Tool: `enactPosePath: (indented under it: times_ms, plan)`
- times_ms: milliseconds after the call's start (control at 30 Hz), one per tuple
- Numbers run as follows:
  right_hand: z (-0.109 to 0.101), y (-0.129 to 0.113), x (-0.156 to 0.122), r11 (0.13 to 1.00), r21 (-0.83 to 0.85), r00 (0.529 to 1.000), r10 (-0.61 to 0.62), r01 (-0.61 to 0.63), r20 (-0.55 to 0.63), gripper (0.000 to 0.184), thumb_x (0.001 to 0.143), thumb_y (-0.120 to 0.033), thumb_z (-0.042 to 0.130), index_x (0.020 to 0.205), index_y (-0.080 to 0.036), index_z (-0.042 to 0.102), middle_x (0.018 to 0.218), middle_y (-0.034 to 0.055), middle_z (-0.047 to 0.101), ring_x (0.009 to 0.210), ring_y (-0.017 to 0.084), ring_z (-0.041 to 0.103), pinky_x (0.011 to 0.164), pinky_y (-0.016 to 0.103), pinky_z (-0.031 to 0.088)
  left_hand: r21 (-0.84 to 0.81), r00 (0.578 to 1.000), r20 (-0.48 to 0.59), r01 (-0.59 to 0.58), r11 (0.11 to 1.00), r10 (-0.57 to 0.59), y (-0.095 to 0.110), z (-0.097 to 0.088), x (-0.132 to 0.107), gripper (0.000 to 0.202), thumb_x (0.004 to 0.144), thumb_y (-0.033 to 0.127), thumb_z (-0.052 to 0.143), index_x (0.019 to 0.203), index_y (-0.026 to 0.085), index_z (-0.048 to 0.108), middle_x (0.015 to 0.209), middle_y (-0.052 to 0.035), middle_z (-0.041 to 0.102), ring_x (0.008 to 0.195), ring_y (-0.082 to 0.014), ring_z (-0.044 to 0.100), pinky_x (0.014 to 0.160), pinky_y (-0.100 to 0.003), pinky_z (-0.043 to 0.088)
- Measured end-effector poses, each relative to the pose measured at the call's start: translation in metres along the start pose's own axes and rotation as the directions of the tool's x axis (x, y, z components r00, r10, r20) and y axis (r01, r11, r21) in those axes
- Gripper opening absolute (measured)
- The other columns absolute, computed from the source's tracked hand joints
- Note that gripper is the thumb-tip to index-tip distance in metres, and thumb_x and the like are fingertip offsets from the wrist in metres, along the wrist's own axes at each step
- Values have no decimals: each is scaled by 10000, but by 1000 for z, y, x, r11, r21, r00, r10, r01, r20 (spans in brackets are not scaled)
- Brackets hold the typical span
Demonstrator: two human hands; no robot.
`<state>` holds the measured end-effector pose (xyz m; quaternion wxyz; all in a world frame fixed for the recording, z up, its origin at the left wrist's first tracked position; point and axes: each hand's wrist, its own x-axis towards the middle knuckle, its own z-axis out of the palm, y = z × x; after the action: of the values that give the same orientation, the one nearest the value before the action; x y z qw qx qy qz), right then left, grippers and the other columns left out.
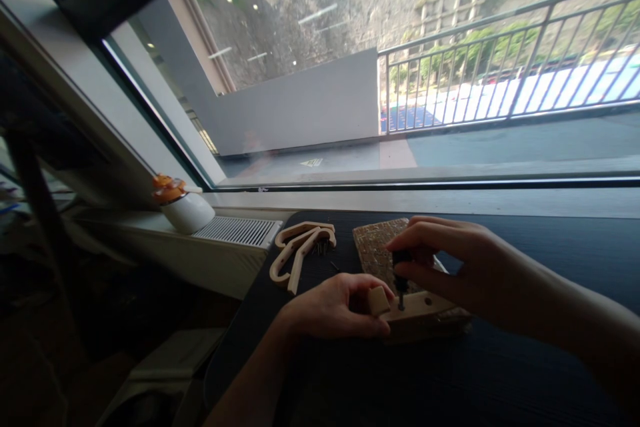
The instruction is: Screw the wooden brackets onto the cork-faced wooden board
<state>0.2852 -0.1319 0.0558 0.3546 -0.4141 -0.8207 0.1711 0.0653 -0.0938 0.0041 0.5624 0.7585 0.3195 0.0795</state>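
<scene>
My right hand (pixel 460 257) is closed around the dark handle of a small screwdriver (pixel 401 281), held upright. The screwdriver's tip meets the face of a pale wooden hook (pixel 414 305), near a round dark hole. My left hand (pixel 335 309) grips the hook's left end, with its squared tip showing between thumb and fingers. Under the hook lies a brown, rough-textured board (pixel 373 240), partly covered by both hands. Whether a screw sits under the driver's tip is too small to tell.
More wooden hooks (pixel 296 255) lie on the dark table (pixel 340 380) to the left, with several small screws (pixel 321 248) beside them. Past the table's left edge, a white jar with an orange top (pixel 187 210) stands on a radiator (pixel 240 230). A window runs behind.
</scene>
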Motion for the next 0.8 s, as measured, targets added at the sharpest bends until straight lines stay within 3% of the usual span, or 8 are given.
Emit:
enactPosePath:
  times_ms: [233,433,633,800]
  plan:
    - [4,2,-1,998,8,997,67,-68,29,122,863,-322,591,933,-229,629,763,-9,658,639,125,608,569,228,479,-12,1000,2,1,1000,-1,0,0,0,382,743,316,702,1101,210,619,866,6,553,782,-133,504,733,-234,416]
    - [5,3,0,999,-4,998,-54,54,11,249,892,-251,545,1106,-236,672,1049,57,695,876,173,658,719,247,524,-15,1000,-7,13,1000,-13,0,1,0,391,733,320,711,1097,209,623,855,3,559,774,-138,505,709,-226,411]
    - [3,4,-2,997,22,995,-74,73,59,325,894,-209,524,1189,-265,649,1101,45,703,954,197,662,787,273,533,-42,1000,12,27,999,-27,0,1,-1,401,737,313,703,1118,219,615,822,12,556,747,-130,504,690,-223,405]
    - [0,5,-3,998,21,998,-52,51,46,302,883,-242,545,1154,-274,674,1055,39,721,890,194,680,725,262,545,-25,1000,0,29,999,-29,1,0,0,404,733,316,707,1115,216,621,875,1,588,795,-146,530,743,-243,426]
